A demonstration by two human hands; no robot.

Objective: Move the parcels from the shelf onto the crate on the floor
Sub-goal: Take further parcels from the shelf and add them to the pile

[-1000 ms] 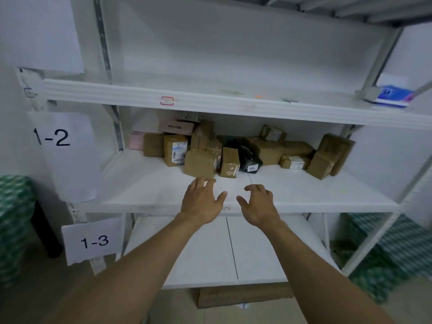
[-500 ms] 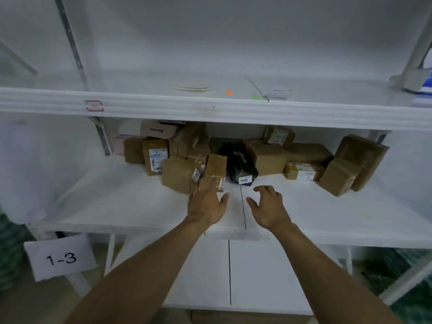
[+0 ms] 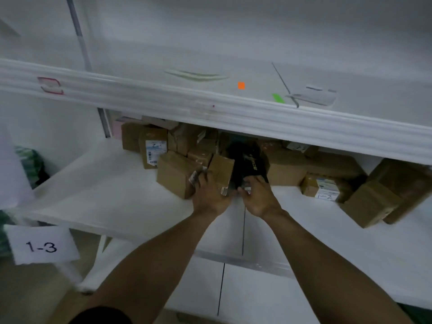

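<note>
A heap of brown cardboard parcels (image 3: 286, 169) lies at the back of the white middle shelf (image 3: 105, 183). My left hand (image 3: 210, 195) grips a small upright brown box (image 3: 222, 168) at the front of the heap, fingers on its left side beside a bigger brown box (image 3: 174, 175). My right hand (image 3: 259, 198) holds the lower edge of a black bagged parcel (image 3: 247, 160), right next to the small box. The two hands almost touch. No crate is in view.
The upper shelf's front rail (image 3: 210, 108) overhangs the heap closely. More boxes stand at the right (image 3: 371, 203) and back left (image 3: 153, 148). A paper sign "1-3" (image 3: 42, 246) hangs at the lower left. A lower shelf (image 3: 257, 291) lies under my forearms.
Both hands have reached forward from the bare shelf front into the heap and taken hold of the small brown box and the black parcel. My head has moved closer and lower.
</note>
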